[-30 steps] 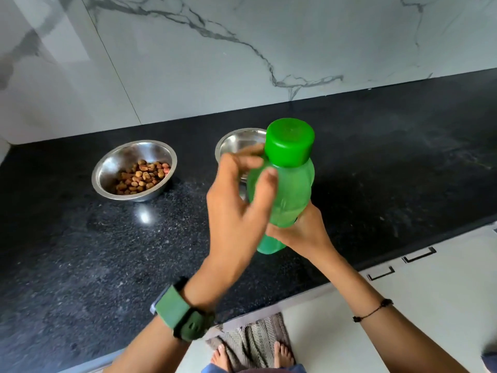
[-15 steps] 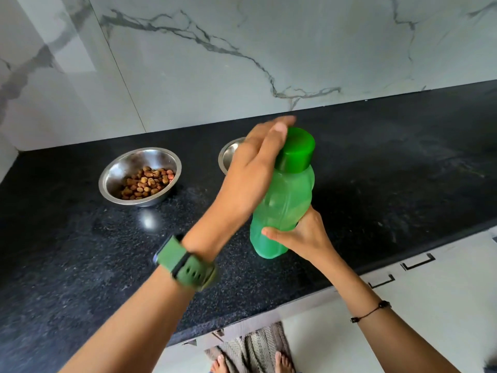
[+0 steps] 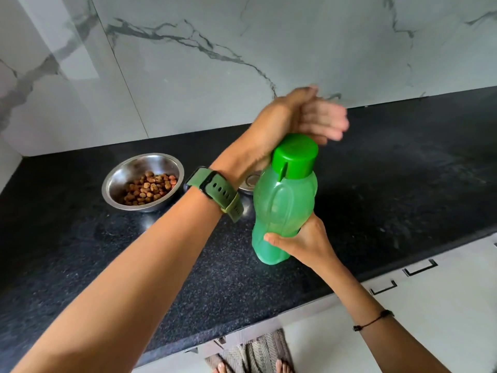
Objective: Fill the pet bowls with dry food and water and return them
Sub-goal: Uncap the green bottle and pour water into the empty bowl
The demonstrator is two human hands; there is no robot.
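One green bottle (image 3: 282, 211) stands upright near the front of the black counter (image 3: 403, 184), its single green cap (image 3: 295, 155) on top. The right hand (image 3: 304, 242) grips the bottle low on its body, thumb across the front and fingers wrapped round the far side. The left hand (image 3: 306, 117) is up at the cap, blurred, the heel of the palm against the cap's rear edge and the fingers loosely bent over and past the top; whether they actually clasp the cap I cannot tell.

Two steel bowls are on the counter. The first bowl (image 3: 142, 181) sits to the left, well apart from the bottle, and holds a pile of brown dry food (image 3: 150, 188) heaped toward its right side. The second bowl (image 3: 251, 181) is just behind the bottle, mostly hidden by the left wrist and the bottle, so only a sliver of its rim shows and its contents cannot be seen.

One green watch (image 3: 215, 192) is strapped on the left wrist, and one thin dark cord bracelet (image 3: 372, 320) circles the right wrist. Behind the counter rises a white marble wall (image 3: 215, 63) with grey veins. Below the counter edge, the toes of two bare feet (image 3: 252, 368) rest on one striped mat (image 3: 258, 351).
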